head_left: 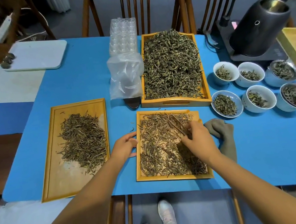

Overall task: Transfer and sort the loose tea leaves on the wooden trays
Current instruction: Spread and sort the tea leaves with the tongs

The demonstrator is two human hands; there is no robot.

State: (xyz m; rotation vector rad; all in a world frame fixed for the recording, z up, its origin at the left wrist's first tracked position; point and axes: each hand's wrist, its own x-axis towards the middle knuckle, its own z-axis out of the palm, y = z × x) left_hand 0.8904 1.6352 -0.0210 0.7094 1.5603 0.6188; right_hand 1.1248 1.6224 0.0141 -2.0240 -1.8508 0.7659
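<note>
Over the near tray (174, 178): sorting tea leaves (156, 149)
Wooden tweezers (178, 126) sit pinched in the right hand (197, 141) above the leaves; the left hand (125, 146) curls round the tray's left rim

Three wooden trays lie on the blue desk. The left tray (58, 182) is flat and shallow, and it carries a loose pile of thin, dark brown needle leaves (84, 140) in its far and right part, while its near part is bare wood. The middle tray (172, 178) lies just beside it; similar thin leaves (156, 149) are spread over nearly all its floor. The left hand (127, 145) holds its left rim. The right hand (195, 139) pinches brown tweezers (178, 126) whose tips point away over these leaves. Behind it, the deep tray (151, 104), with a handle slot in its front wall, is heaped with greener, curlier leaves (170, 64).
</note>
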